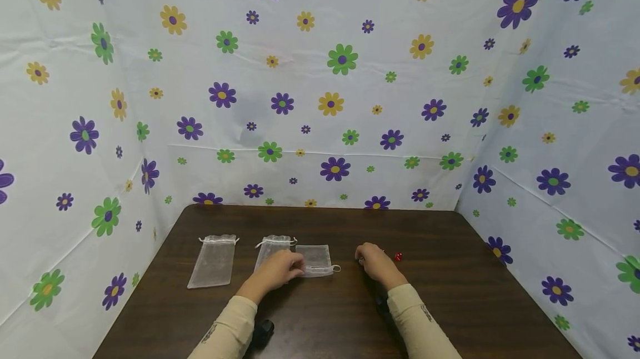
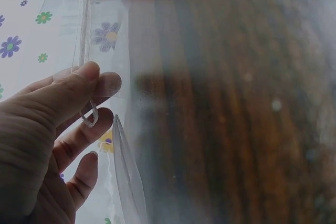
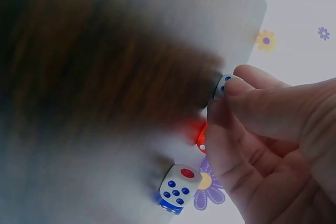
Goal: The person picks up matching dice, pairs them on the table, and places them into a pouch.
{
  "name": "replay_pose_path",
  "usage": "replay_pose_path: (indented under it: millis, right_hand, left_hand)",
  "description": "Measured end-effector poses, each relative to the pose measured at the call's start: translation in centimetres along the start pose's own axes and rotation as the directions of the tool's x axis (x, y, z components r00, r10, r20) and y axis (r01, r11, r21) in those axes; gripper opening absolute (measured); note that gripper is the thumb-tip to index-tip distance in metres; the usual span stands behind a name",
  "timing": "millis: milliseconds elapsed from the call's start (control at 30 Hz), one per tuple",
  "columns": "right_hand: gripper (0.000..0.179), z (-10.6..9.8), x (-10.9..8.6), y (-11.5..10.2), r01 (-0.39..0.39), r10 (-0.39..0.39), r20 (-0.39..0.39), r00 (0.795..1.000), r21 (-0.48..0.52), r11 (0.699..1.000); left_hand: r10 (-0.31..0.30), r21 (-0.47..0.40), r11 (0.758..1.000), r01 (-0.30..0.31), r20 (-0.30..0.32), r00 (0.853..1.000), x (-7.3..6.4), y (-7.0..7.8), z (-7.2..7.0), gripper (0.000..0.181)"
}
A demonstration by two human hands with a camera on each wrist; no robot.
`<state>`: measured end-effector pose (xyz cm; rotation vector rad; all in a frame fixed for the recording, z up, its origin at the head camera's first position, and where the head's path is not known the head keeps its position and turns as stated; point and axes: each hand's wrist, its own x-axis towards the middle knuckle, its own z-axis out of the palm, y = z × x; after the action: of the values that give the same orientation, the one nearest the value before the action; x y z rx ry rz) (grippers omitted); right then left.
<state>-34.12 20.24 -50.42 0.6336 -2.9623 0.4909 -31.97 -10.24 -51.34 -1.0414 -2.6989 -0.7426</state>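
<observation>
My left hand (image 1: 277,271) pinches the edge of a sheer white drawstring bag (image 1: 315,256) near its cord, thumb on one side and fingertips on the other. In the left wrist view, a loop of white cord (image 2: 90,116) hangs by the fingers. Right of the bag, my right hand (image 1: 377,264) holds a white die with blue dots (image 3: 224,85) between thumb and fingertips. Close by on the table are a red die (image 3: 202,139), a white die with a red dot and blue dots (image 3: 180,186), and a blue die (image 3: 169,206) partly hidden behind that one.
A second sheer bag (image 1: 274,243) lies left of the pinched one, partly behind my left hand. Farther left a third bag (image 1: 214,264) lies flat. The dark wooden table (image 1: 320,325) is bordered by flower-patterned cloth (image 1: 300,70) at the back and sides.
</observation>
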Motion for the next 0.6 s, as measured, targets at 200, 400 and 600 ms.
replay_pose_path:
  millis: [200, 400, 600]
  right_hand:
    - [0.014, 0.34, 0.13, -0.01, -0.001, 0.0, 0.019, 1.0, 0.019, 1.0]
    - [0.016, 0.45, 0.35, -0.23, 0.013, -0.014, 0.024, 1.0, 0.028, 1.0]
    - [0.016, 0.1, 0.96, -0.8, 0.044, -0.045, 0.018, 0.999, 0.029, 0.999]
  left_hand:
    - [-0.009, -0.002, 1.0, 0.009, 0.0, 1.0, -0.16, 0.01, -0.06, 0.013]
    - [-0.011, 0.0, 1.0, 0.011, 0.003, 1.0, -0.32, -0.18, 0.0, 0.014]
    - [-0.004, -0.007, 1.0, 0.004, 0.003, 1.0, -0.23, -0.2, -0.13, 0.013]
